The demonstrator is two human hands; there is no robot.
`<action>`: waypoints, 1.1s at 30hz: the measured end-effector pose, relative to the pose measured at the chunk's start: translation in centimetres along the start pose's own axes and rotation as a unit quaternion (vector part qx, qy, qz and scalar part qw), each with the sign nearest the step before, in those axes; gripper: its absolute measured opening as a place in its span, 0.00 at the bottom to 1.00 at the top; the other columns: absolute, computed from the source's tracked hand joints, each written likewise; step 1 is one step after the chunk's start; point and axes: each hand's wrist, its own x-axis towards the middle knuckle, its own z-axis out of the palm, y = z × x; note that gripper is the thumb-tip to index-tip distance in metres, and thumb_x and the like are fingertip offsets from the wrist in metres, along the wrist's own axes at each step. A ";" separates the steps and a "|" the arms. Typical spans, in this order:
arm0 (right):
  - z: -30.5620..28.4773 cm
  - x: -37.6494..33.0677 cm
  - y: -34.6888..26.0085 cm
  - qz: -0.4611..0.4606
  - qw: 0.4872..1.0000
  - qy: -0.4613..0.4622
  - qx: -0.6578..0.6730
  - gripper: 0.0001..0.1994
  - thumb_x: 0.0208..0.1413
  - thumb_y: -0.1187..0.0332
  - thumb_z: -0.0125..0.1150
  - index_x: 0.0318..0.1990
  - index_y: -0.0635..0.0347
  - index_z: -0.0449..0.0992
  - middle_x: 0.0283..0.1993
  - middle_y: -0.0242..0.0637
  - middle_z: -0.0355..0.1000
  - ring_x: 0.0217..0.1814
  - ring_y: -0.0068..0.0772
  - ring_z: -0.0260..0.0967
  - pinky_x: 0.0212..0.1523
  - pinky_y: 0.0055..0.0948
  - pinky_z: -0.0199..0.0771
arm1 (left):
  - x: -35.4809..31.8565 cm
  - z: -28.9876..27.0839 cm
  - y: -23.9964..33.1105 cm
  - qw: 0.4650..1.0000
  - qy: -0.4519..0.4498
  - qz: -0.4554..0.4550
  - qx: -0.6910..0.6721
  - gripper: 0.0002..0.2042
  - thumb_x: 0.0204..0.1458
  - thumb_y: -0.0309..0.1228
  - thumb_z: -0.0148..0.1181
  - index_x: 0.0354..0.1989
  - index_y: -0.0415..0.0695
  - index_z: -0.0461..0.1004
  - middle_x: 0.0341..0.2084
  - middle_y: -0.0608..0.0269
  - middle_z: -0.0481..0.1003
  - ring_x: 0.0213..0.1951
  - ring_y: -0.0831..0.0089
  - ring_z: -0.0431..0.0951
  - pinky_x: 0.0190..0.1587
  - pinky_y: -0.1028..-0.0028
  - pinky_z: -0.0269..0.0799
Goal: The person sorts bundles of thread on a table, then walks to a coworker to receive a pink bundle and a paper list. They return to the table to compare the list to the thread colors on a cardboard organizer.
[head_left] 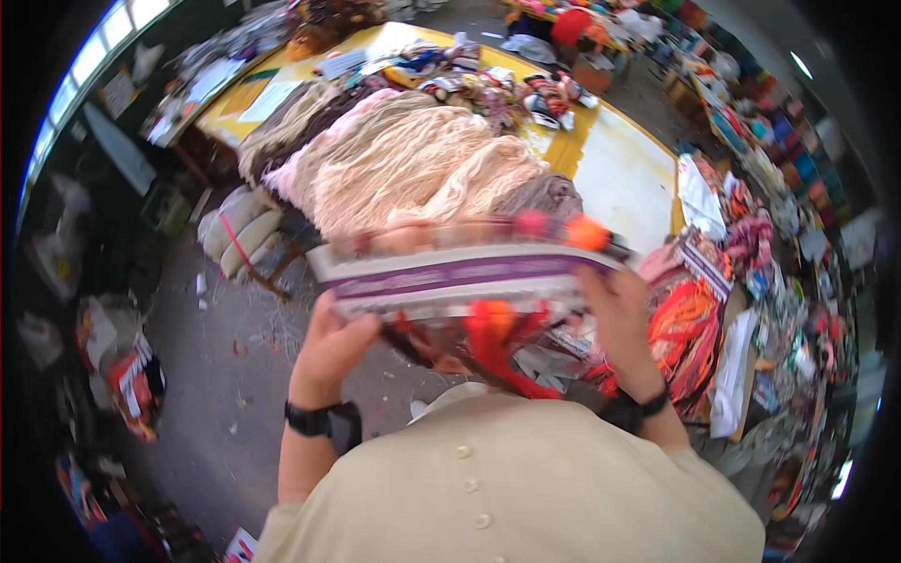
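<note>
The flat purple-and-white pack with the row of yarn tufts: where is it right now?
In the head view, the purple-and-white pack sits mid-frame, held level between the left hand and right hand, in front of the heap of cream yarn on the yellow table.

Yarn heaps crowd the table ahead; bare floor lies left.

Cluttered workshop in daylight
Yellow-edged bench heaped with yarn skeins; grey floor; windows upper left; shelves right.
</note>
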 end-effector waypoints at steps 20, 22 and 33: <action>4.4 36.2 13.9 -0.132 0.976 -0.173 -0.006 0.11 0.63 0.66 0.54 0.45 0.65 0.75 0.32 0.33 0.75 0.35 0.23 0.73 0.38 0.22 0.74 | 28.8 -15.4 4.9 0.984 0.145 0.083 0.057 0.15 0.62 0.33 0.52 0.55 0.43 0.68 0.43 0.63 0.75 0.42 0.73 0.77 0.40 0.76 0.75; 0.3 39.0 20.6 -0.020 0.998 -0.058 -0.021 0.11 0.62 0.67 0.53 0.45 0.66 0.76 0.35 0.34 0.76 0.38 0.23 0.73 0.43 0.23 0.73 | 31.5 -17.9 2.3 0.973 0.229 0.018 0.018 0.15 0.61 0.35 0.53 0.53 0.43 0.69 0.41 0.63 0.76 0.34 0.76 0.75 0.36 0.78 0.75; -21.5 41.1 43.5 0.143 0.810 0.329 -0.465 0.10 0.56 0.67 0.55 0.42 0.56 0.80 0.38 0.40 0.78 0.39 0.39 0.76 0.44 0.32 0.74 | 38.5 -29.8 -14.8 0.905 0.268 -0.310 -0.116 0.22 0.61 0.46 0.50 0.56 0.44 0.67 0.50 0.60 0.74 0.51 0.67 0.75 0.58 0.61 0.68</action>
